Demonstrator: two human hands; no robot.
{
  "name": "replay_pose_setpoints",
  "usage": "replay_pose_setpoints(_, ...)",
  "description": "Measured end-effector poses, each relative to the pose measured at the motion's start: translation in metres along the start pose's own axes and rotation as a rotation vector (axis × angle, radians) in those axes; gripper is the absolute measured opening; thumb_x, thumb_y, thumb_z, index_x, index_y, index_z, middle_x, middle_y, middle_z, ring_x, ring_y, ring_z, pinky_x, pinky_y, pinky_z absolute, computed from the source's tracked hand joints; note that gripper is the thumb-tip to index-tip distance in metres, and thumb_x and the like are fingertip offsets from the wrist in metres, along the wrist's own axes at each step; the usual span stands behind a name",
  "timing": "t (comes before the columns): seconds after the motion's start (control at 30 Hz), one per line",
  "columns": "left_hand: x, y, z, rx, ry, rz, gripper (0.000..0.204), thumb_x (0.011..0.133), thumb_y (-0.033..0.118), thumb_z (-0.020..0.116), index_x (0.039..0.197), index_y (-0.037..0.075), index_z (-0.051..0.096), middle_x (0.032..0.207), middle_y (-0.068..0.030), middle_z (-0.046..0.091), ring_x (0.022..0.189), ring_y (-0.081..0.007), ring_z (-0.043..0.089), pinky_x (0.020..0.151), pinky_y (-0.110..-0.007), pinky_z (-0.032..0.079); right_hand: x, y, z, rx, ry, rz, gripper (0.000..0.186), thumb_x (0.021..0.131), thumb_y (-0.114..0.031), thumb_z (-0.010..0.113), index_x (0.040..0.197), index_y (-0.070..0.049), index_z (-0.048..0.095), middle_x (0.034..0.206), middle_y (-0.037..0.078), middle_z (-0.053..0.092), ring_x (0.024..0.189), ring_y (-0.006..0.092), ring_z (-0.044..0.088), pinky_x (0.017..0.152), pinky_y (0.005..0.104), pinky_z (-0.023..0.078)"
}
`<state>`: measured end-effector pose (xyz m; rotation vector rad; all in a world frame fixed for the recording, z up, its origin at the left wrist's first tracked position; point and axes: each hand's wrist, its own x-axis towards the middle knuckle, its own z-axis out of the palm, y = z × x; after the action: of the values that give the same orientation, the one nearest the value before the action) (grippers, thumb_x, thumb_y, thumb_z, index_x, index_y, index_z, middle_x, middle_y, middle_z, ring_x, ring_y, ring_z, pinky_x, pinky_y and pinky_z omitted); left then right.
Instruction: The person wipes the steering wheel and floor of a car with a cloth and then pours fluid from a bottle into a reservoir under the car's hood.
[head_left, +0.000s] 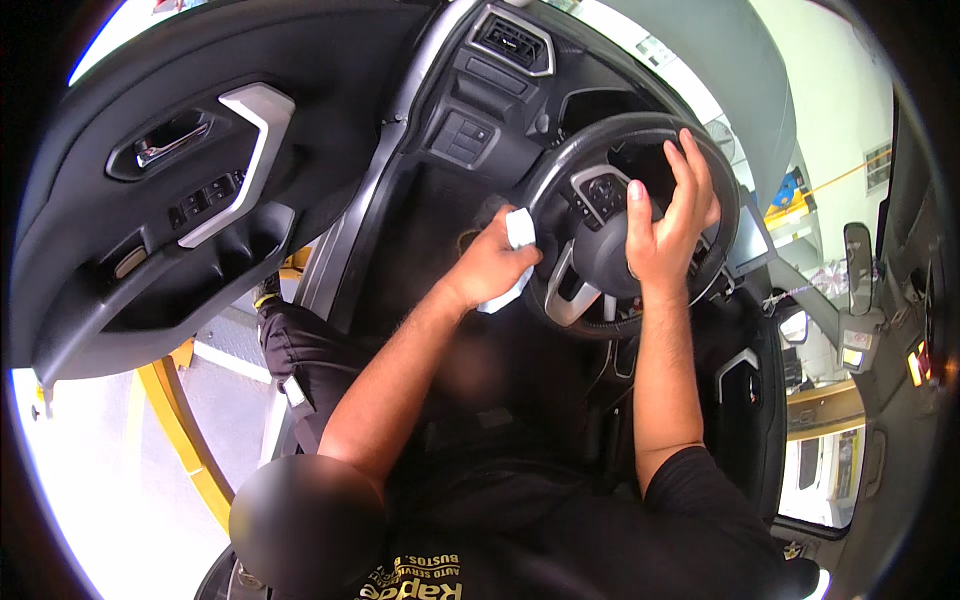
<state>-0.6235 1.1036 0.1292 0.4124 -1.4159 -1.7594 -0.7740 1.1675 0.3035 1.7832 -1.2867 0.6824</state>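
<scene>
My left hand (487,262) is closed around a folded white cloth (520,228), soft paper or fabric, at the left side of the black steering wheel (588,140). Its thumb lies over the cloth, close to the rim. Over the right half of the wheel, my right hand (668,240) is raised with the thumb and fingers apart, holding nothing. Whether its outer edge touches the rim, I cannot tell. Between the hands are the wheel's hub (605,255) and a silver-trimmed button pad (600,195).
The driver's door (330,60) stands wide open on the left, with a silver pull handle (262,140) and window switches (208,202). A yellow metal arm (180,430) is outside below it. An air vent (513,42) and a screen (750,245) flank the wheel.
</scene>
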Motion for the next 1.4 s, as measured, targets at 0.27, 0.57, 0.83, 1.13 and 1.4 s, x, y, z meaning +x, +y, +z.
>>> replay_pose_setpoints(0.27,0.000,0.000,0.005,0.024,0.027,0.007,0.043,0.082,0.010,0.067,0.122,0.004,0.051,0.099,-0.0057,0.061,0.095,-0.0163,0.058,0.086,-0.031,0.047,-0.093,-0.021,0.019,-0.123,-0.040,-0.120,0.046,0.097,-0.039,0.047,0.129,-0.006,0.051,0.139,0.020,0.054,0.129,0.0361,0.048,0.105,0.0446,0.025)
replay_pose_setpoints(0.57,0.003,-0.001,-0.006,-0.001,0.060,0.025,0.042,0.081,0.012,0.068,0.118,0.004,0.051,0.092,-0.0047,0.059,0.087,-0.0164,0.058,0.076,-0.033,0.050,0.019,0.017,-0.005,-0.004,0.189,-0.141,0.044,0.094,-0.027,0.059,0.128,0.000,0.054,0.138,0.020,0.054,0.128,0.0359,0.050,0.109,0.0482,0.033)
replay_pose_setpoints(0.83,0.001,-0.003,0.005,0.058,0.104,0.047,0.052,0.079,0.019,0.070,0.120,-0.002,0.047,0.100,-0.0189,0.063,0.094,-0.0289,0.063,0.085,-0.038,0.050,0.051,0.079,0.017,-0.457,-0.344,0.141,0.048,0.101,-0.053,0.040,0.131,-0.022,0.060,0.132,0.002,0.061,0.127,0.0258,0.052,0.105,0.0550,0.029)
replay_pose_setpoints(1.13,-0.051,-0.016,-0.057,0.028,0.093,-0.154,0.073,0.080,0.035,0.074,0.131,-0.008,0.045,0.120,-0.0265,0.062,0.114,-0.0375,0.060,0.098,-0.040,0.046,0.054,0.106,0.030,-0.456,-0.360,0.179,0.054,0.100,-0.058,0.039,0.132,-0.020,0.059,0.135,0.005,0.059,0.128,0.0312,0.050,0.108,0.0519,0.028)
replay_pose_setpoints(1.4,-0.077,-0.092,-0.109,0.047,0.471,-0.609,0.069,0.080,0.033,0.071,0.134,-0.003,0.048,0.128,-0.0270,0.060,0.120,-0.0373,0.059,0.100,-0.041,0.047,0.057,0.122,0.033,-0.295,-0.347,0.075,0.050,0.103,-0.047,0.042,0.128,-0.009,0.060,0.131,0.013,0.060,0.123,0.0361,0.052,0.105,0.0432,0.036)
